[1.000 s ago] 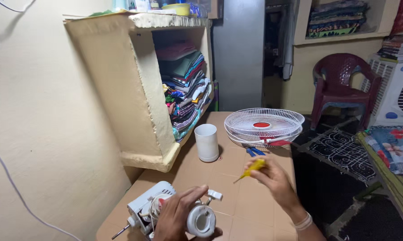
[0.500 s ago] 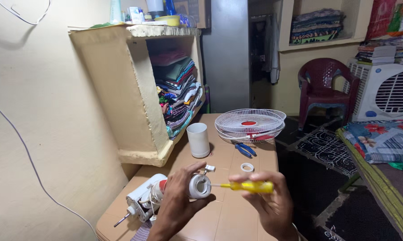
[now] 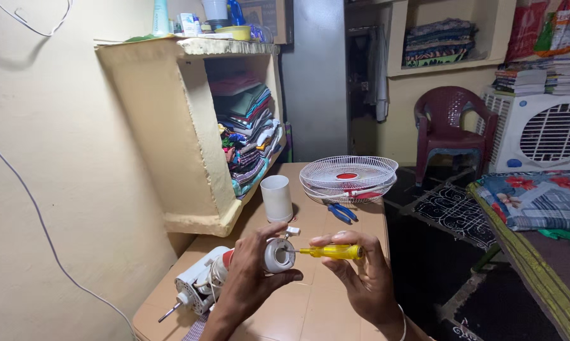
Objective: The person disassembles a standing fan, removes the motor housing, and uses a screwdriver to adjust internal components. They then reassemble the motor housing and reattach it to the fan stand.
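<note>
Yellow screwdriver (image 3: 331, 252) in right hand (image 3: 360, 278), tip seemingly touching left-hand-gripped (image 3: 250, 268) white cap (image 3: 278, 255).

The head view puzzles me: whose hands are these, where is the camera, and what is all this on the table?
The camera sits on a person's head and looks down at their own bare hands. The left hand holds a small round white plastic cap. The right hand holds a yellow-handled screwdriver, its tip at the cap. On the tan wooden table lie a white fan motor with shaft, a white plastic cup, blue-handled pliers and round white wire fan guards.
</note>
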